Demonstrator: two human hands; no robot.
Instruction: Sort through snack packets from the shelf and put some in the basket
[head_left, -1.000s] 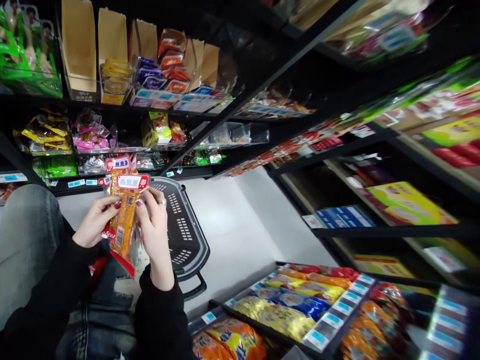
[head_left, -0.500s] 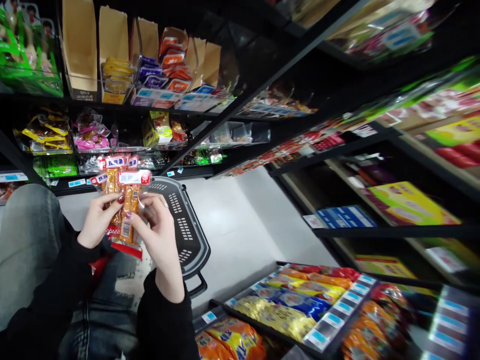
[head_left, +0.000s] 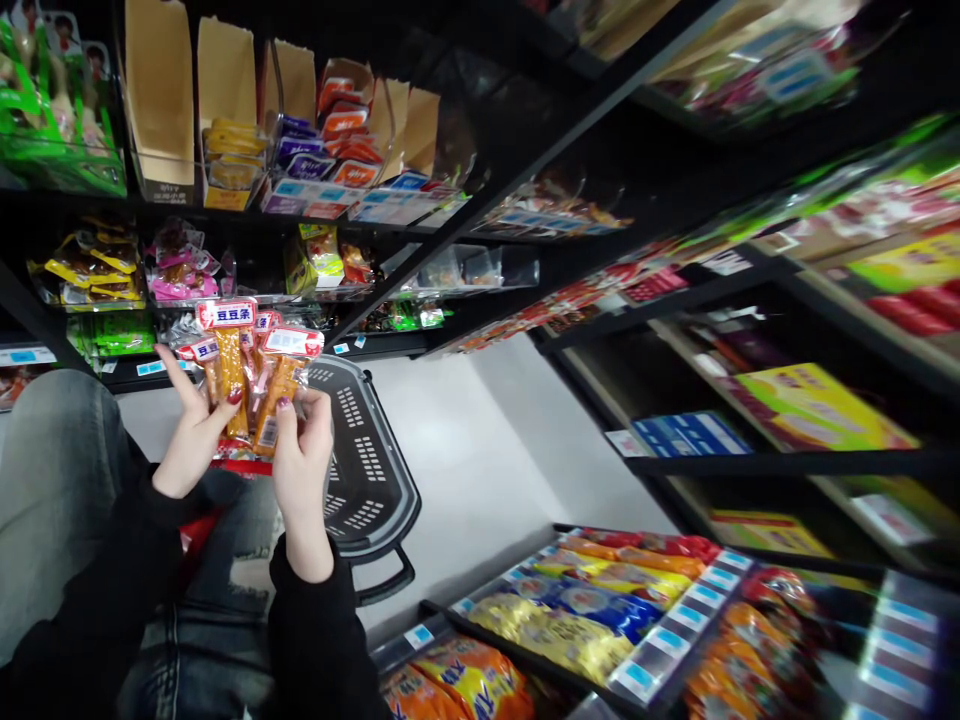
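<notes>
Several small clear snack packets with orange-brown sticks inside are fanned out between my two hands, above my knees. My left hand (head_left: 196, 432) pinches the snack packets (head_left: 234, 375) on the left, thumb across the front and index finger stretched out to the side. With thumb and bent fingers, my right hand (head_left: 304, 440) grips the right-hand snack packet (head_left: 279, 400), which leans to the right. White and red headers with blue print top the packets. Their lower ends are partly covered by my thumbs. Behind my right hand, a black shopping basket (head_left: 409, 490) rests on the floor.
Black shelves (head_left: 300, 215) with boxed and bagged snacks stand in front of me. More shelving (head_left: 750, 465) runs along the right. A low rack at the lower right holds bagged snacks (head_left: 570, 600) with price labels. Pale floor (head_left: 465, 430) shows between them.
The packets have spread apart into a fan, and the right one now tilts right. My left index finger has stretched out. My right hand has shifted slightly, lower on its packet.
</notes>
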